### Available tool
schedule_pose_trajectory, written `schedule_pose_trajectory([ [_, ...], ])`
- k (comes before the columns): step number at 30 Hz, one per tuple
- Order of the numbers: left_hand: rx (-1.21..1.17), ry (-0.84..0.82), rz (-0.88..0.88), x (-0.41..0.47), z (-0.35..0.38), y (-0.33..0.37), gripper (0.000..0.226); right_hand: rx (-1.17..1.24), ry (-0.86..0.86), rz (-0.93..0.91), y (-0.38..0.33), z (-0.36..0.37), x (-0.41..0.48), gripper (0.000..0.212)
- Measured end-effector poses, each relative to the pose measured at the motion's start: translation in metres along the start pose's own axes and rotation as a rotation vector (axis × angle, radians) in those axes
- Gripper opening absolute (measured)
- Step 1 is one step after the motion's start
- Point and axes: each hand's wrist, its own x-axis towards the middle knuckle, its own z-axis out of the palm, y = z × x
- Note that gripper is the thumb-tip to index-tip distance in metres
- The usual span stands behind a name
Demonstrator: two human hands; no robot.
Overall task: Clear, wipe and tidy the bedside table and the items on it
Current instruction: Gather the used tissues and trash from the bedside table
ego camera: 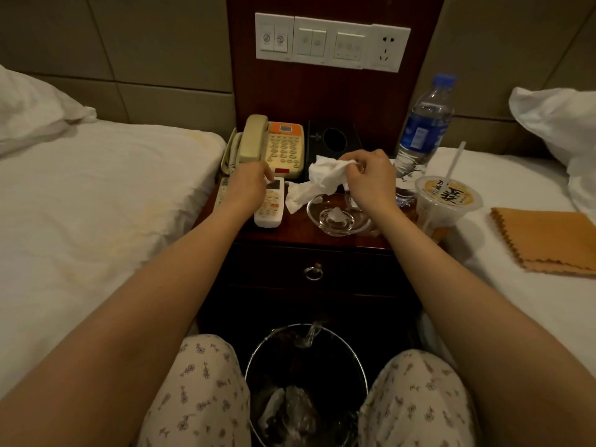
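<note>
On the dark wooden bedside table [290, 232] my right hand [367, 177] pinches a crumpled white tissue [322, 179] and holds it above a glass ashtray [335, 217]. My left hand [248, 185] is over the top of a white remote [271, 208], fingers curled down on it; whether it grips is unclear. A second remote [222, 191] lies partly hidden under my left wrist. Behind them stand a beige phone [274, 146] and a black holder [333, 138]. At the right edge stand a water bottle [422, 127] and a sealed drink cup with a straw [445, 201].
A lined bin [306, 382] holding rubbish stands on the floor between my knees, below the table's drawer [312, 272]. White beds flank the table on both sides. An orange cloth [545, 240] lies on the right bed. A switch panel [332, 41] is on the wall above.
</note>
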Motion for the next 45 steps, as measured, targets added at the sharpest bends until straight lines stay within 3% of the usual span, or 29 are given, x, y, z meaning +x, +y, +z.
schedule_pose_trajectory([
  [7, -0.175, 0.104, 0.151, -0.015, -0.011, 0.033, 0.027, 0.168, 0.079, 0.085, -0.006, -0.003, -0.01, 0.026],
  [10, -0.255, 0.095, 0.148, -0.023, -0.015, 0.042, 0.024, 0.325, 0.146, 0.188, -0.012, -0.008, -0.014, 0.024],
  [13, -0.335, 0.035, 0.157, -0.039, -0.019, 0.046, 0.024, 0.4, 0.1, 0.222, -0.012, -0.014, -0.028, 0.025],
  [19, -0.252, -0.376, 0.225, -0.076, -0.017, 0.042, 0.032, 0.464, -0.136, 0.153, 0.003, -0.004, -0.087, 0.038],
  [22, -0.208, -0.695, 0.17, -0.095, -0.011, 0.038, 0.023, 0.333, -0.433, 0.059, 0.013, 0.0, -0.115, 0.034],
  [25, -0.116, -0.9, 0.073, -0.113, 0.003, 0.03, 0.021, 0.177, -0.723, 0.07, 0.027, 0.004, -0.132, 0.022],
  [30, -0.058, -1.047, -0.045, -0.133, 0.028, 0.009, 0.029, -0.013, -0.95, 0.139, 0.045, 0.013, -0.145, 0.013],
  [35, 0.186, -1.156, -0.068, -0.136, 0.038, 0.008, 0.029, -0.091, -1.05, 0.231, 0.055, 0.009, -0.146, 0.024],
  [38, 0.104, -1.025, 0.015, -0.122, 0.035, 0.02, 0.026, -0.19, -0.864, 0.153, 0.055, -0.002, -0.135, 0.02],
  [42, -0.192, -0.636, 0.11, -0.094, 0.024, 0.048, 0.02, -0.171, -0.273, 0.101, 0.058, -0.018, -0.112, 0.017],
  [45, -0.231, -0.395, 0.169, -0.074, 0.022, 0.067, 0.017, -0.178, -0.142, 0.098, 0.063, -0.024, -0.089, 0.019],
])
